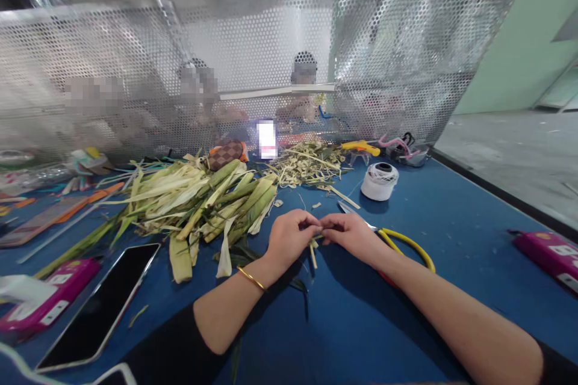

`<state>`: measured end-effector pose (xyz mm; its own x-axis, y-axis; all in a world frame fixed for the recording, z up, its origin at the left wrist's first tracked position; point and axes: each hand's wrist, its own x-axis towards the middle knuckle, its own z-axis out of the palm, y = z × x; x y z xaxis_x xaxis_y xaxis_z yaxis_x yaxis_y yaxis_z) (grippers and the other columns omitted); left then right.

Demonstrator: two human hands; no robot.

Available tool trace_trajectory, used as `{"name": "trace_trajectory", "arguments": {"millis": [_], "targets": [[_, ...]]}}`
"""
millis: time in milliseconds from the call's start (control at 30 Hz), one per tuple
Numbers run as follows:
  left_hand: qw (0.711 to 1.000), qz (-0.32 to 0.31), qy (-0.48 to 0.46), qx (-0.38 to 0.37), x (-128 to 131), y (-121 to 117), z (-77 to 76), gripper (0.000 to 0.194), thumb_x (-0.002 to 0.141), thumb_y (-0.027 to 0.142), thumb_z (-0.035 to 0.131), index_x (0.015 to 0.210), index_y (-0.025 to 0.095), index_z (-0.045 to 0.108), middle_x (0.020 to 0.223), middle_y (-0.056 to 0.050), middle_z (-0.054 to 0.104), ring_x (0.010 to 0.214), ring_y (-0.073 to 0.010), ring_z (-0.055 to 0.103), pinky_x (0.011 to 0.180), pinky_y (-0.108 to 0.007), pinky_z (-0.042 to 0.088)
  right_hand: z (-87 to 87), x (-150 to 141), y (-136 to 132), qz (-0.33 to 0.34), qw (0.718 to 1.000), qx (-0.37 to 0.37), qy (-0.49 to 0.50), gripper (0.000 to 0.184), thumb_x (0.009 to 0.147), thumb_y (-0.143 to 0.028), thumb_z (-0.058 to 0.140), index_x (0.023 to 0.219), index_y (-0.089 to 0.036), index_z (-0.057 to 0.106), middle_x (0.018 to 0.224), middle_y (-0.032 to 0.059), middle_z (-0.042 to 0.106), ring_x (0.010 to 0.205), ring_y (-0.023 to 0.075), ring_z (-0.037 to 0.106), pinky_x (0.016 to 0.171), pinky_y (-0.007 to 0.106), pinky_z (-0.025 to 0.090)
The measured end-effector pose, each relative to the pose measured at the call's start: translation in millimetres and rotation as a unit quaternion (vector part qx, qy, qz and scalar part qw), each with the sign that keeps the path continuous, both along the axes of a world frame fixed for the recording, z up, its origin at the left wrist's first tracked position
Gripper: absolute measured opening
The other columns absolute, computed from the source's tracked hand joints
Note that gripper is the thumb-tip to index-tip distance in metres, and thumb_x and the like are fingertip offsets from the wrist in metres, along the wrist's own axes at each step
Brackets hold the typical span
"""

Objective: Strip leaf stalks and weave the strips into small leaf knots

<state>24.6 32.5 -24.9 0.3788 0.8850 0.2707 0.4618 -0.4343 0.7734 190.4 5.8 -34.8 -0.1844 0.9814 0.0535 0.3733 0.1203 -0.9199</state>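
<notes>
Near the middle of the blue table, my left hand (pixel 293 234) and my right hand (pixel 347 236) meet fingertip to fingertip. Both are pinched on a small strip of plant husk (pixel 313 255), whose pale end hangs below the fingers. Most of what is between the fingertips is hidden. Under my right hand and forearm lie scissors with yellow handles (pixel 409 242), their blades pointing away to the left. Beyond it stands a spool of white thread (pixel 380 181). A heap of green and pale husks (pixel 212 198) spreads to the left of my left hand.
A pile of thin husk shreds (pixel 309 163) lies at the back, beside a lit phone screen (pixel 267 139). A dark phone (pixel 102 307) and a magenta packet (pixel 52 298) are at left. Another magenta packet (pixel 548 255) is at right. A perforated metal screen (pixel 271 42) closes the far side; people sit behind it.
</notes>
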Motion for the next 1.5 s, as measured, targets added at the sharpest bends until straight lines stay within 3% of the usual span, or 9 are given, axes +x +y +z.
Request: {"name": "trace_trajectory", "arguments": {"millis": [133, 267, 467, 633, 833, 1033, 1233, 1367, 1500], "targets": [[0.999, 0.002, -0.044, -0.026, 1.8, -1.7, 2.2, 0.006, 0.071, 0.016, 0.065, 0.067, 0.018, 0.070, 0.068, 0.000, 0.067, 0.066, -0.0122, 0.059, 0.063, -0.021, 0.043, -2.4, -0.2, -1.0, -0.040, 0.999, 0.012, -0.031, 0.013, 0.072, -0.026, 0.058, 0.073, -0.018, 0.068, 0.060, -0.0014, 0.061, 0.060, 0.0142, 0.056, 0.059, 0.025, 0.041], [0.997, -0.001, -0.060, -0.053, 1.5, 1.1, 2.1, 0.005, 0.070, 0.018, 0.066, 0.066, 0.017, 0.069, 0.065, 0.000, 0.067, 0.062, -0.0116, 0.059, 0.060, -0.021, 0.043, -3.5, -0.2, -2.2, -0.072, 0.997, 0.029, -0.025, 0.014, 0.070, -0.031, 0.061, 0.069, -0.019, 0.068, 0.064, -0.0013, 0.058, 0.060, 0.0128, 0.049, 0.056, 0.025, 0.037], [0.994, -0.021, -0.060, -0.089, -2.6, 8.7, -0.5, 0.009, 0.069, 0.023, 0.067, 0.068, 0.015, 0.070, 0.064, 0.000, 0.067, 0.061, -0.0118, 0.058, 0.060, -0.021, 0.042, 0.0, -1.0, -3.8, -0.078, 0.996, -0.025, 0.028, 0.017, 0.067, -0.035, 0.061, 0.070, -0.019, 0.065, 0.059, -0.0037, 0.051, 0.056, 0.0113, 0.042, 0.052, 0.025, 0.030], [0.987, -0.067, -0.060, -0.131, -7.6, 14.4, -0.5, 0.011, 0.069, 0.025, 0.067, 0.070, 0.015, 0.071, 0.067, -0.001, 0.068, 0.064, -0.0123, 0.058, 0.064, -0.022, 0.043, 2.5, 0.0, -4.3, -0.073, 0.997, -0.018, 0.027, 0.019, 0.069, -0.037, 0.062, 0.070, -0.018, 0.065, 0.061, -0.0024, 0.055, 0.059, 0.0123, 0.046, 0.056, 0.026, 0.034], [0.984, -0.102, -0.069, -0.132, -10.5, 16.4, 3.2, 0.015, 0.075, 0.028, 0.061, 0.073, 0.015, 0.068, 0.072, -0.001, 0.068, 0.069, -0.0128, 0.059, 0.069, -0.023, 0.043, -3.0, 5.2, -0.5, -0.073, 0.994, 0.054, -0.067, 0.017, 0.073, -0.034, 0.060, 0.068, -0.019, 0.065, 0.066, -0.0001, 0.058, 0.063, 0.0146, 0.050, 0.058, 0.028, 0.037], [0.996, -0.041, 0.073, -0.016, -9.4, 18.2, 0.5, 0.016, 0.080, 0.027, 0.054, 0.072, 0.017, 0.063, 0.069, 0.001, 0.064, 0.066, -0.0133, 0.054, 0.062, -0.024, 0.037, 1.1, 7.5, -2.0, -0.037, 0.983, 0.141, -0.110, 0.013, 0.079, -0.025, 0.057, 0.069, -0.020, 0.063, 0.078, 0.0023, 0.059, 0.071, 0.0156, 0.054, 0.065, 0.030, 0.042], [0.982, 0.030, 0.183, 0.024, -8.9, 16.6, 1.9, 0.015, 0.083, 0.025, 0.049, 0.074, 0.019, 0.059, 0.076, -0.001, 0.064, 0.073, -0.0154, 0.055, 0.065, -0.026, 0.036, 15.1, 8.2, -10.2, 0.009, 0.966, 0.201, -0.161, 0.014, 0.081, -0.015, 0.055, 0.069, -0.020, 0.061, 0.085, 0.0033, 0.055, 0.077, 0.0164, 0.053, 0.070, 0.032, 0.043], [0.969, 0.061, 0.237, 0.028, -8.9, 14.9, 5.1, 0.016, 0.084, 0.023, 0.046, 0.076, 0.019, 0.059, 0.082, -0.003, 0.066, 0.079, -0.0172, 0.057, 0.069, -0.028, 0.037, 19.8, 10.2, -11.3, 0.083, 0.964, 0.205, -0.151, 0.017, 0.081, -0.013, 0.055, 0.066, -0.020, 0.057, 0.083, 0.0021, 0.054, 0.080, 0.0163, 0.054, 0.075, 0.033, 0.043], [0.965, 0.066, 0.254, 0.026, -7.9, 13.2, 5.9, 0.018, 0.083, 0.023, 0.044, 0.076, 0.020, 0.060, 0.082, -0.003, 0.067, 0.079, -0.0172, 0.058, 0.069, -0.027, 0.038, 19.1, 6.2, -12.4, 0.131, 0.975, 0.156, -0.084, 0.018, 0.083, -0.013, 0.052, 0.067, -0.019, 0.054, 0.094, 0.0053, 0.061, 0.099, 0.0195, 0.057, 0.083, 0.033, 0.043]]}}
